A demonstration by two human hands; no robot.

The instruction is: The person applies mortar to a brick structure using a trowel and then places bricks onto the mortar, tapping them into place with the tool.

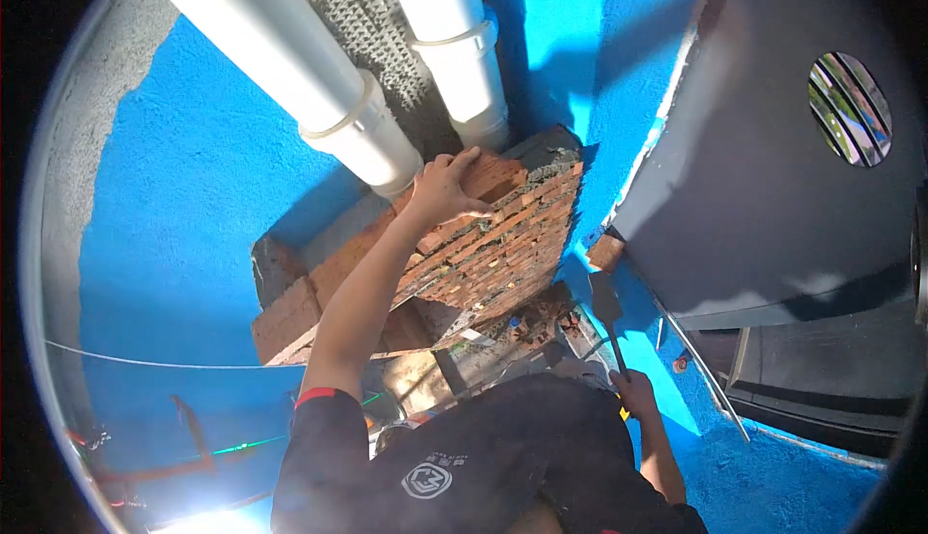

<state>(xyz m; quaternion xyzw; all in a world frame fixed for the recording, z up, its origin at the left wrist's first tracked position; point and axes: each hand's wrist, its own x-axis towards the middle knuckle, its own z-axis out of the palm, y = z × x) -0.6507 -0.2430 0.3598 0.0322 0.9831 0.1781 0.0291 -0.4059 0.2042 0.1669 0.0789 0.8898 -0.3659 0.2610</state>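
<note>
My left hand [448,193] is on the top course of a brick wall [512,244]. Its thumb and fingers are set wide across the end of a reddish brick [496,178], the thumb toward the wall's front face. Lower on the right, my right hand [634,394] is closed round the handle of a trowel [605,298]. The trowel's dark blade points away from me. At the blade's far end is a reddish-brown block [606,252], like a brick piece; whether the two touch I cannot tell.
Two white pipes [280,51] [454,41] rise behind the wall, close to its top. A blue painted wall [193,196] stands left, and a dark grey panel [754,186] right. A thin white line [174,364] stretches along the left. Rubble [541,326] lies at the wall's foot.
</note>
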